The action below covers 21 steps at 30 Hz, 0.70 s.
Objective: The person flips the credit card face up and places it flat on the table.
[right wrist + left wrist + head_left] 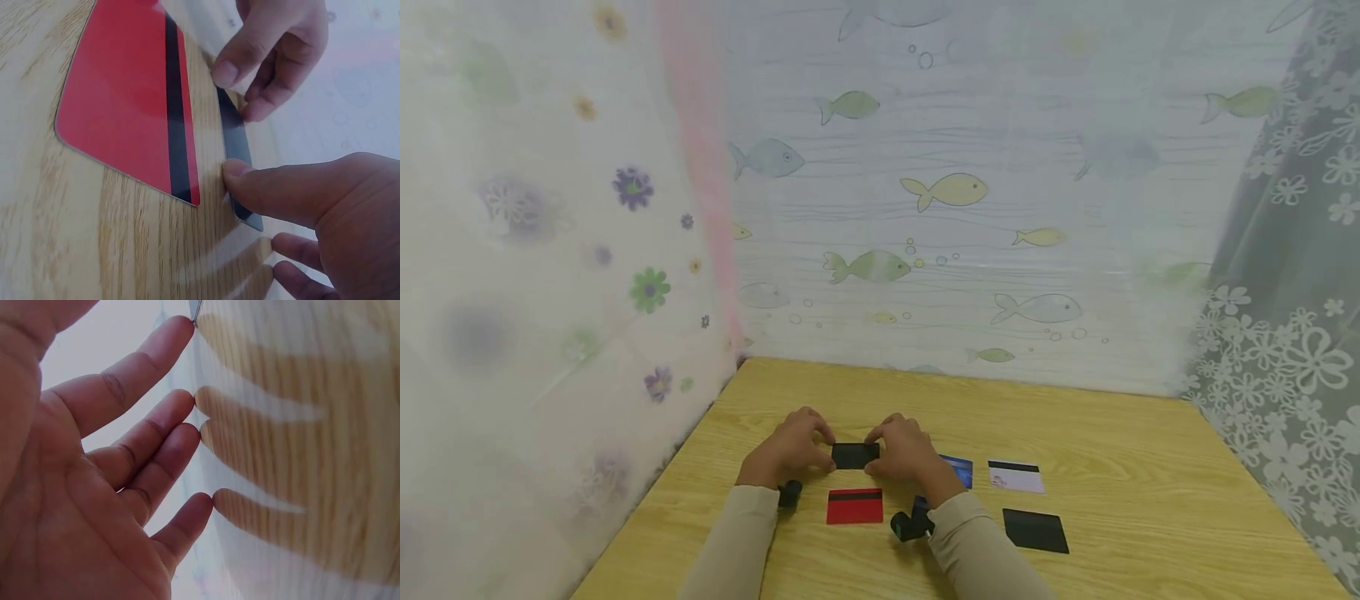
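A black card (855,456) lies on the wooden table between both hands. My left hand (792,442) holds its left end, thumb at the near edge and index finger at the far edge. At the right end my right hand (906,450) does likewise, its thumb (240,177) on the near long edge in the right wrist view. In the left wrist view the other left fingers (169,456) touch the tabletop and a small tip of the card shows at the index fingertip. Just nearer than the black card lies a red card (854,507) with a black stripe.
Right of the hands lie a blue card (958,471), partly hidden by the right wrist, a white card (1017,477) with a dark stripe, and a second black card (1036,531). Patterned curtains (955,275) hang behind and beside the table (1150,467).
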{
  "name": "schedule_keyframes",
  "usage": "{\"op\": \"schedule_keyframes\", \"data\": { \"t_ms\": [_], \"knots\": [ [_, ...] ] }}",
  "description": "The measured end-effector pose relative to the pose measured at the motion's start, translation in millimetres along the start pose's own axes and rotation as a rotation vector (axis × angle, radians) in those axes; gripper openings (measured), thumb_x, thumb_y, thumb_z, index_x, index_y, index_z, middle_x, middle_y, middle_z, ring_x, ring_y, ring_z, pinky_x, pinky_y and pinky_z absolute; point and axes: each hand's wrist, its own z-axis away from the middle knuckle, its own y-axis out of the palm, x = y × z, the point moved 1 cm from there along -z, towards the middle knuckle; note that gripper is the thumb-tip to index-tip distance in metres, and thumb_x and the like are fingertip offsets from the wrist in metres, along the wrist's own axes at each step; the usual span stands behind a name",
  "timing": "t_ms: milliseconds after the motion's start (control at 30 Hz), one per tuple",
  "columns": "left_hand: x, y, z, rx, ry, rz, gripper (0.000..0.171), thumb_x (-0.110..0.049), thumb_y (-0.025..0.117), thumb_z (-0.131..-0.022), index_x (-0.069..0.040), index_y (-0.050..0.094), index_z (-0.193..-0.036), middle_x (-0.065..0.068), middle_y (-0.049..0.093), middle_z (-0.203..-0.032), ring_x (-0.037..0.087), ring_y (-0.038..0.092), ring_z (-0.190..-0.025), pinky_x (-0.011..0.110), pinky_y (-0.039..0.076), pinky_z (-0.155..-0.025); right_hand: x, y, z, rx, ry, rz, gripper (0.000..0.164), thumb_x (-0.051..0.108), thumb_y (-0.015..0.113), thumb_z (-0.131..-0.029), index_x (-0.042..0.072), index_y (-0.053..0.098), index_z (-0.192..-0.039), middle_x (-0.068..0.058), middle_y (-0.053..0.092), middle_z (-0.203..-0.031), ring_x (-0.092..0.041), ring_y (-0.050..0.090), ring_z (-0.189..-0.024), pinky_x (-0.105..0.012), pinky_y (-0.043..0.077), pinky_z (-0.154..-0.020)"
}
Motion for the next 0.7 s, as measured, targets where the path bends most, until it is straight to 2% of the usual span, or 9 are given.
{"op": "schedule_keyframes", "data": {
  "t_ms": [233, 433, 700],
  "knots": [
    [-2.1, -1.0, 2.6, 0.025, 0.006, 0.018, 0.033, -0.023, 0.095, -0.071, -0.024, 0.076, -0.099, 0.002, 0.052, -0.138, 0.032, 0.047, -0.126, 0.055, 0.045, -0.101, 1.3, -1.1, 1.4, 0.000, 0.006, 0.007, 0.044, 0.039, 0.086, -0.084, 0.024, 0.075, -0.124, -0.010, 0.056, -0.141, -0.039, 0.053, -0.122, -0.060, 0.047, -0.094],
    [-2.2, -0.8, 3.4, 0.051, -0.014, 0.032, 0.034, -0.022, 0.096, -0.069, -0.020, 0.074, -0.095, 0.001, 0.050, -0.138, 0.033, 0.046, -0.125, 0.054, 0.047, -0.096, 2.8, -3.2, 2.7, 0.002, 0.005, -0.003, 0.045, 0.036, 0.086, -0.085, 0.021, 0.075, -0.125, -0.012, 0.055, -0.141, -0.040, 0.052, -0.122, -0.061, 0.047, -0.094],
    [-0.7, 0.2, 1.9, 0.069, 0.002, 0.042, 0.036, -0.022, 0.096, -0.069, -0.020, 0.073, -0.096, 0.003, 0.048, -0.144, 0.033, 0.045, -0.130, 0.053, 0.047, -0.099, 1.8, -2.1, 3.1, 0.003, 0.010, -0.026, 0.044, 0.036, 0.086, -0.084, 0.020, 0.075, -0.123, -0.012, 0.055, -0.140, -0.038, 0.052, -0.121, -0.060, 0.045, -0.097]
  ]
}}
